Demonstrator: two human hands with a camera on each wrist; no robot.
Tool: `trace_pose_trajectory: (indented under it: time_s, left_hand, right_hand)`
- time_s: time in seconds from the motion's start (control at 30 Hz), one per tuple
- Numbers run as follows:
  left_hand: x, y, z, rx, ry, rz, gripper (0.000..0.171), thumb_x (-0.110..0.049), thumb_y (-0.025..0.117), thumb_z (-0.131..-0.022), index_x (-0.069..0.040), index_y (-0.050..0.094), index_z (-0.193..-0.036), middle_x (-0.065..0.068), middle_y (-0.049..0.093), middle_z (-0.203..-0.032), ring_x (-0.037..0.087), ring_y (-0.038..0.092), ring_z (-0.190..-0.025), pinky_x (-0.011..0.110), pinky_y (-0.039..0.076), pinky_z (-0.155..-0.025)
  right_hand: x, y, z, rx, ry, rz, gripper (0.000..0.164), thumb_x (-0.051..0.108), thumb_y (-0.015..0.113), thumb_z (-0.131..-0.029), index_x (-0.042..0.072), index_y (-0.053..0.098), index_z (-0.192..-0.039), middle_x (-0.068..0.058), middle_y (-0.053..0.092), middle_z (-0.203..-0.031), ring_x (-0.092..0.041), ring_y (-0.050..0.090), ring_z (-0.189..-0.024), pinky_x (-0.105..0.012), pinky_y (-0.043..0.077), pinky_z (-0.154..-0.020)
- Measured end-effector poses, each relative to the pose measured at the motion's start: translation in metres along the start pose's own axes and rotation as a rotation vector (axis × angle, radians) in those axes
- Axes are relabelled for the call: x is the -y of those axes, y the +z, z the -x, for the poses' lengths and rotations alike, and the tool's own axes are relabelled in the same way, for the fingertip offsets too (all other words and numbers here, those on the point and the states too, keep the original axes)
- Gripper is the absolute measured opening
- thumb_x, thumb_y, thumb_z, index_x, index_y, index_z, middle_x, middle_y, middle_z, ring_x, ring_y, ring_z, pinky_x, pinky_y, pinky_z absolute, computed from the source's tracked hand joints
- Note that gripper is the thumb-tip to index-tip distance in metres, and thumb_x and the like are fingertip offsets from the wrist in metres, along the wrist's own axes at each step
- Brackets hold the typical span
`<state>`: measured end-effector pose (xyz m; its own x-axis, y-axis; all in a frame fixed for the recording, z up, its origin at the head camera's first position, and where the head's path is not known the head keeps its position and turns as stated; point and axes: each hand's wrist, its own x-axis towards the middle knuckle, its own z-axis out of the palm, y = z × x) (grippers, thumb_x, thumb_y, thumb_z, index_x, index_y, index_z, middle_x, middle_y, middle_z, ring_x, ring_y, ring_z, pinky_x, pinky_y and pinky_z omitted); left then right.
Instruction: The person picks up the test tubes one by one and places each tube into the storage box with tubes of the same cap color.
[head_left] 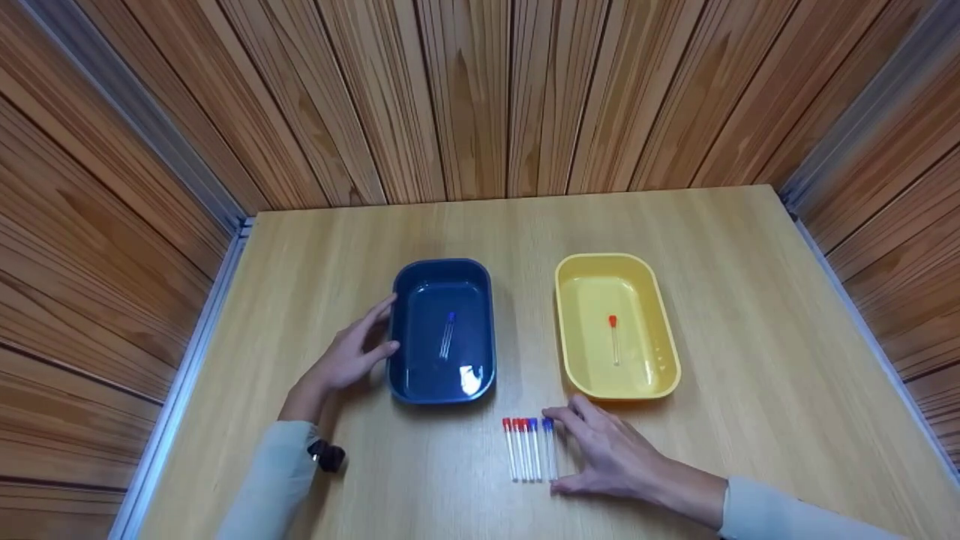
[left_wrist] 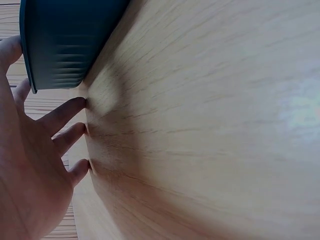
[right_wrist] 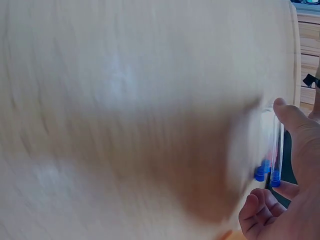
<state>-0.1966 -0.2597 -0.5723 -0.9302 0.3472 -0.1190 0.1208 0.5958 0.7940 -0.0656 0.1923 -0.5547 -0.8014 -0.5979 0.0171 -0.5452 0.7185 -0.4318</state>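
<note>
My right hand, at the lower right of the head view, has its thumb at the bottom end and a fingertip at the cap of a slim, clear tube with a blue cap. I judge this a lengthwise pinch; the remaining fingers are bent loosely, off the tube. The tube is below the centre of the frame, slightly apart from a row of clear, slim tubes with red and blue caps.

The end-to-end hold is sound in principle. Pressure should be light and in line with the tube (glass or plastic, I cannot tell), since a skewed push could make it spring out. Any lift should go straight up, so that it does not knock its neighbours.

My left hand, left of centre, has its fingers spread. Thumb and forefinger touch the left wall of a deep blue, glossy rectangular tray, a satisfactory steadying contact if kept gentle. One blue-capped tube lies inside. The pale yellow rectangular tray, right of centre, contains one red-capped tube.
</note>
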Motion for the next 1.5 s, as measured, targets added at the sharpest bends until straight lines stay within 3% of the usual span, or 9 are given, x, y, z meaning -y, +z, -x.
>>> trace_pose_trajectory:
  time_s: [0.3, 0.47, 0.53, 0.6, 0.67, 0.8, 1.07, 1.3, 1.5]
  left_hand:
    - [0.0, -0.001, 0.0, 0.003, -0.008, 0.004, 0.081, -0.041, 0.065, -0.115, -0.036, 0.019, -0.182, 0.014, 0.041, -0.183, 0.043, 0.033, -0.174, 0.075, 0.026, -0.137]
    - [0.0, -0.001, -0.001, 0.004, -0.003, -0.001, 0.081, -0.04, 0.065, -0.115, -0.036, 0.019, -0.182, 0.014, 0.042, -0.183, 0.044, 0.034, -0.173, 0.076, 0.025, -0.137]
    - [0.0, -0.001, -0.001, 0.005, -0.008, 0.001, 0.081, -0.041, 0.065, -0.115, -0.037, 0.019, -0.181, 0.014, 0.042, -0.183, 0.043, 0.034, -0.173, 0.076, 0.025, -0.137]
    - [-0.001, -0.001, 0.0, 0.004, -0.015, 0.002, 0.081, -0.041, 0.065, -0.115, -0.038, 0.019, -0.181, 0.014, 0.041, -0.183, 0.043, 0.034, -0.173, 0.076, 0.025, -0.137]
    - [-0.001, 0.0, 0.0, 0.004, -0.022, 0.003, 0.081, -0.042, 0.064, -0.115, -0.039, 0.018, -0.181, 0.014, 0.041, -0.184, 0.043, 0.033, -0.174, 0.077, 0.025, -0.137]
    - [-0.001, 0.001, 0.001, 0.007, -0.03, -0.003, 0.081, -0.043, 0.063, -0.115, -0.04, 0.017, -0.181, 0.014, 0.039, -0.184, 0.044, 0.032, -0.174, 0.077, 0.024, -0.137]
    - [0.001, 0.0, 0.002, -0.002, -0.035, -0.014, 0.074, -0.041, 0.058, -0.118, -0.04, 0.02, -0.181, 0.014, 0.039, -0.184, 0.044, 0.034, -0.173, 0.077, 0.024, -0.137]
    - [0.001, -0.002, 0.002, 0.015, -0.052, -0.001, 0.075, -0.044, 0.058, -0.117, -0.045, 0.018, -0.18, 0.011, 0.036, -0.186, 0.043, 0.03, -0.175, 0.079, 0.021, -0.137]
    - [0.001, -0.001, 0.003, 0.017, -0.064, 0.009, 0.075, -0.047, 0.058, -0.116, -0.048, 0.018, -0.18, 0.01, 0.035, -0.187, 0.043, 0.029, -0.175, 0.08, 0.021, -0.136]
  right_hand:
    - [0.006, -0.013, -0.007, 0.038, -0.015, -0.002, 0.095, 0.058, 0.103, -0.076, 0.017, 0.064, -0.152, 0.003, 0.059, -0.115, -0.004, 0.047, -0.089, -0.018, 0.042, -0.073]
    - [0.007, -0.02, -0.013, 0.008, -0.052, -0.023, 0.095, 0.058, 0.101, -0.079, 0.013, 0.063, -0.153, -0.003, 0.077, -0.129, -0.008, 0.064, -0.097, -0.025, 0.058, -0.082]
    - [0.008, -0.025, -0.017, 0.01, -0.049, -0.044, 0.095, 0.056, 0.101, -0.079, 0.012, 0.062, -0.154, -0.002, 0.08, -0.116, -0.006, 0.064, -0.089, -0.024, 0.057, -0.078]
    - [0.01, -0.028, -0.021, 0.021, -0.032, -0.071, 0.095, 0.055, 0.101, -0.08, 0.013, 0.06, -0.155, 0.003, 0.075, -0.096, -0.001, 0.057, -0.076, -0.02, 0.051, -0.069]
    - [0.01, -0.031, -0.026, 0.035, -0.007, -0.102, 0.096, 0.053, 0.102, -0.08, 0.012, 0.06, -0.156, 0.01, 0.059, -0.078, 0.004, 0.04, -0.066, -0.016, 0.036, -0.061]
    - [0.01, -0.034, -0.032, 0.05, 0.026, -0.141, 0.098, 0.052, 0.102, -0.081, 0.011, 0.058, -0.158, 0.019, 0.041, -0.067, 0.005, 0.032, -0.056, -0.015, 0.028, -0.056]
    - [0.011, -0.039, -0.047, 0.058, 0.044, -0.166, 0.099, 0.054, 0.1, -0.082, 0.015, 0.055, -0.161, 0.018, 0.042, -0.065, 0.004, 0.034, -0.053, -0.016, 0.027, -0.055]
    - [0.011, -0.041, -0.061, -0.005, -0.003, -0.226, 0.096, 0.048, 0.101, -0.083, 0.012, 0.057, -0.16, 0.016, 0.044, -0.066, 0.005, 0.034, -0.054, -0.016, 0.028, -0.053]
    - [0.013, -0.046, -0.074, -0.015, 0.038, -0.293, 0.097, 0.048, 0.102, -0.082, 0.013, 0.057, -0.16, 0.007, 0.054, -0.07, 0.003, 0.039, -0.057, -0.017, 0.031, -0.054]
